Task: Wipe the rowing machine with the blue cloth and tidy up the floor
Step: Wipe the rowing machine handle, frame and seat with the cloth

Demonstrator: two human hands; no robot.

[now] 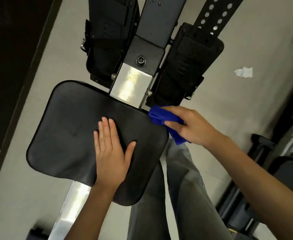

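The rowing machine's black padded seat (69, 129) fills the middle of the head view, riding on a shiny metal rail (130, 84). My left hand (111, 149) lies flat on the seat, fingers together and palm down. My right hand (190, 125) grips the bunched blue cloth (159, 116) against the seat's far right corner, next to the right footrest (187, 66). The left footrest (107, 40) with its strap stands beyond the seat.
A crumpled white scrap of paper (243, 72) lies on the pale floor to the right of the footrests. My grey trouser legs (182, 187) stand right of the rail. Dark gym equipment (281, 170) crowds the right edge, and a dark wall (7, 66) runs along the left.
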